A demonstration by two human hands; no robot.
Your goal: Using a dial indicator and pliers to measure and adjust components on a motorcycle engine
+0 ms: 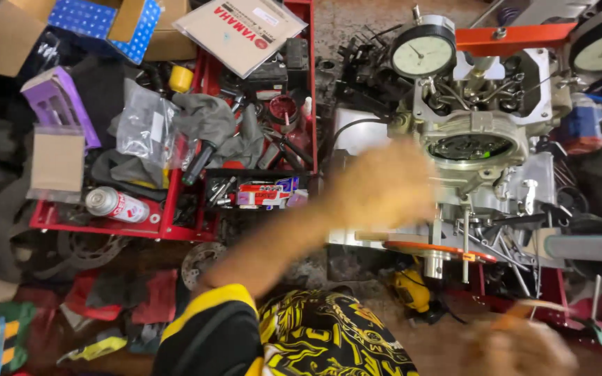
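Engine [478, 150] beside blurred left hand [384, 184]; red tray [169, 226] holds spray can [115, 205].

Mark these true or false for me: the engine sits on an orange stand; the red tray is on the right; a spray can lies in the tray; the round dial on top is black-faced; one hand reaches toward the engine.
1. The engine sits on an orange stand. True.
2. The red tray is on the right. False: it is on the left of the view, the engine on the right.
3. A spray can lies in the tray. True.
4. The dial has a black face. False: the face is pale, with a dark rim.
5. One hand reaches toward the engine. True: the blurred left hand is beside it.
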